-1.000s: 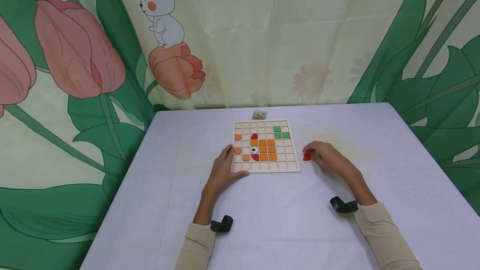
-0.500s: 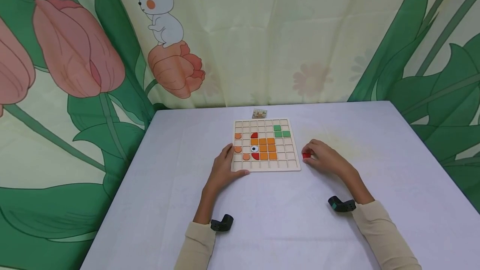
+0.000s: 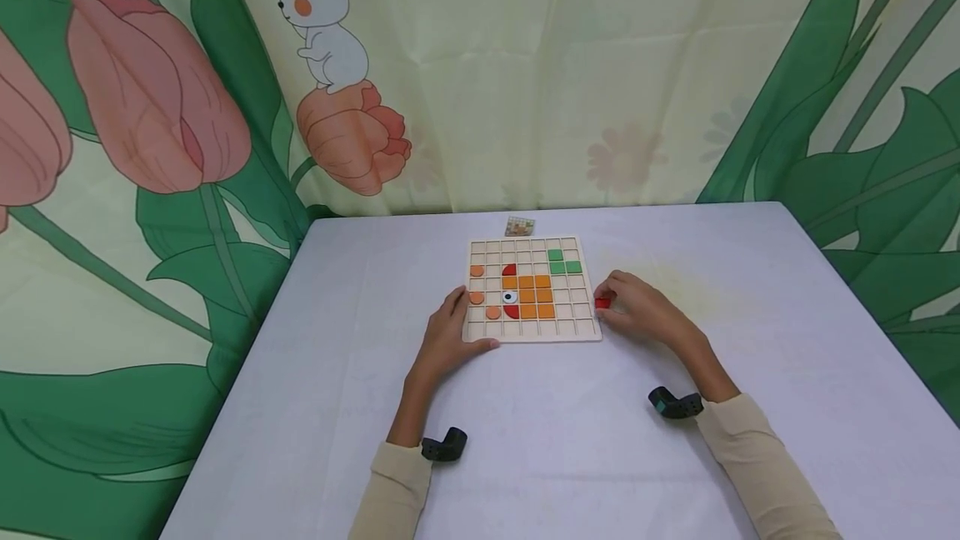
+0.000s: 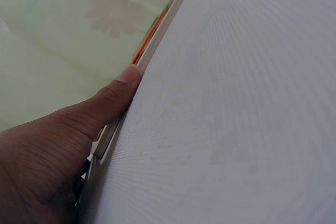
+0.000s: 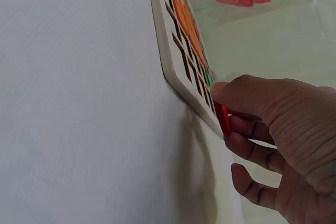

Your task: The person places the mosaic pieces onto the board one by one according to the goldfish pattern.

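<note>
In the head view a square wooden grid board (image 3: 577, 329) lies on the table, with orange squares (image 3: 527, 297), red quarter-round tiles (image 3: 511, 312), peach discs (image 3: 492, 312), green squares (image 3: 557, 267) and an eye tile (image 3: 510, 297) in its cells. My left hand (image 3: 444, 336) holds the board's near left corner, the thumb along the front edge and the fingers at the left side. In the left wrist view the thumb (image 4: 113, 98) presses on the rim. My right hand (image 3: 641, 307) pinches a red piece (image 5: 222, 118) between thumb and fingers beside the board's right edge; the piece's full shape is partly hidden.
A small patterned card (image 3: 520, 227) lies just behind the board. White cloth covers the table (image 3: 555, 440), and a curtain printed with tulips and a rabbit (image 3: 322, 15) hangs behind it. Both wrists carry black cameras (image 3: 675, 403).
My right hand has moved slightly left with the red piece, which has turned in the fingers and come up to the board's right edge. The left hand keeps its place.
</note>
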Demonstrator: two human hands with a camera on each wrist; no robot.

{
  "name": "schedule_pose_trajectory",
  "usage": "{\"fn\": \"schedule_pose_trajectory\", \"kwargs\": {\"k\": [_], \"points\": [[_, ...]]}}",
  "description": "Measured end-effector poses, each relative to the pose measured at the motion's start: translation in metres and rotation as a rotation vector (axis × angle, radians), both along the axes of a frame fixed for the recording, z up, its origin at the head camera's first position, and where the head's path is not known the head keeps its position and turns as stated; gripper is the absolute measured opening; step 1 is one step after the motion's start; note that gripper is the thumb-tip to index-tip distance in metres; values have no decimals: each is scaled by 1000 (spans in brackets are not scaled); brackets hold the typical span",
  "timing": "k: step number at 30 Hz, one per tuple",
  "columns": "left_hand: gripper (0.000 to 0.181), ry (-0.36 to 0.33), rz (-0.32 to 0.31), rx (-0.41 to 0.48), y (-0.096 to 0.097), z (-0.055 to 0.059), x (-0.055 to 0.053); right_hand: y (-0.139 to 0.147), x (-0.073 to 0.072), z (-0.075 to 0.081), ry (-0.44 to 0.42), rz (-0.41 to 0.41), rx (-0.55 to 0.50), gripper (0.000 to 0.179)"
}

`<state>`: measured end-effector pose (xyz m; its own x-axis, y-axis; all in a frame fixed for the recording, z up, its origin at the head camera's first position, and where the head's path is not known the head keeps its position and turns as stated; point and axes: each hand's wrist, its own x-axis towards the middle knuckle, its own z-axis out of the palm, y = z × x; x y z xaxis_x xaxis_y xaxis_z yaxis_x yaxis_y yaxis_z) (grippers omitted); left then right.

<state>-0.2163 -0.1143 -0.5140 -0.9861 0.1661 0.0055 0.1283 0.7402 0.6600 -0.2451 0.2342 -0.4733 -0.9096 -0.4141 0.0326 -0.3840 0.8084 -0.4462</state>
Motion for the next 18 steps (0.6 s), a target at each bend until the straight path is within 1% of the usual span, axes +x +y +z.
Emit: {"fn": "schedule_pose_trajectory", "kwargs": {"k": [3,10,14,18], "points": [[113,-2,-3,-4,0,0,0,-9,-2,3,-10,16,7,25],[114,-11,-2,5,0,0,1,-33,-5,5,-73,41,36,27],[114,-3,-3,9,-1,-1,1,-43,-7,4,-82,60,46,27],[114,7,-16,23,-2,0,0,-50,-8,2,-71,81,47,25]]}}
